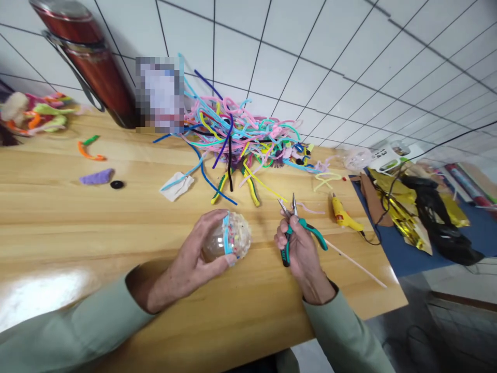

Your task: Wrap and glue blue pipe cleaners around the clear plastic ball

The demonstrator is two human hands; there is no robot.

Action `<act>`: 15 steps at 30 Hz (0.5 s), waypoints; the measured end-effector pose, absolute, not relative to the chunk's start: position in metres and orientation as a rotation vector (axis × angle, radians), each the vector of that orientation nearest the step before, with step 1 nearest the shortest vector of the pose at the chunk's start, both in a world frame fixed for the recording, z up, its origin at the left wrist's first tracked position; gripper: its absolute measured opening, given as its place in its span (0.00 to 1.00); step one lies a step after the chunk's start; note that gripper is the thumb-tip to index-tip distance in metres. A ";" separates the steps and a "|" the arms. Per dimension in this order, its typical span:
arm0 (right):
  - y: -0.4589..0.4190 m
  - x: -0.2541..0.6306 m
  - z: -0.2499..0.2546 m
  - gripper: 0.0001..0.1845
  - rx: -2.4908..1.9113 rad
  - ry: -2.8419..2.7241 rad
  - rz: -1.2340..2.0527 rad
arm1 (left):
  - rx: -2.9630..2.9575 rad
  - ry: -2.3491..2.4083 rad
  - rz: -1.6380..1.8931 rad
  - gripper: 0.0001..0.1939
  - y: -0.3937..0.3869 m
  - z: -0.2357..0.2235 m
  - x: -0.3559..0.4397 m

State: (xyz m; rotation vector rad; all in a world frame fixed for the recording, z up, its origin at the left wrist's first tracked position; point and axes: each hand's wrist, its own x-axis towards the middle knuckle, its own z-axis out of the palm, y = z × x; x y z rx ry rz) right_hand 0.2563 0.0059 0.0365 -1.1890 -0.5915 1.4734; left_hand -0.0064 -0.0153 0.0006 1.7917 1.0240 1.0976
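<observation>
A craft workspace: a wooden tabletop (pixel 147 228) against a tiled wall (pixel 240 46) carries tangled pipe cleaners (pixel 248 129), pliers (pixel 305 228) and a glue gun (pixel 344 213).

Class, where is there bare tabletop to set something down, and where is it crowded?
Bare table lies between the purple piece, the black disc and the left hand. Another gap runs between the ball and the pliers, down to the near edge. The wall side is crowded with the pipe-cleaner pile and red flask.
</observation>
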 end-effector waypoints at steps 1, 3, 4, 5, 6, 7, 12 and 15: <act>0.005 0.258 0.039 0.25 -1.199 -0.626 1.450 | 1.800 1.020 1.109 0.35 -0.015 -0.001 -0.006; 0.005 0.267 0.044 0.22 -1.214 -0.743 1.390 | 1.812 1.008 1.137 0.34 -0.013 -0.003 -0.005; 0.006 0.275 0.048 0.20 -1.229 -0.822 1.352 | 1.829 0.995 1.151 0.35 -0.012 -0.004 -0.005; 0.010 0.284 0.053 0.18 -1.261 -0.914 1.300 | 1.833 0.992 1.168 0.34 -0.011 -0.004 -0.004; 0.016 0.294 0.057 0.15 -1.319 -1.020 1.230 | 1.833 0.984 1.185 0.34 -0.010 -0.005 -0.004; 0.024 0.305 0.063 0.11 -1.396 -1.152 1.121 | 1.828 0.973 1.177 0.34 -0.009 -0.006 -0.004; 0.094 0.339 0.091 0.15 -1.505 -2.100 0.524 | 1.821 0.929 1.216 0.33 -0.003 -0.011 0.000; 0.134 0.334 0.104 0.19 -1.588 -2.505 0.355 | 1.814 0.898 1.249 0.32 -0.001 -0.013 0.003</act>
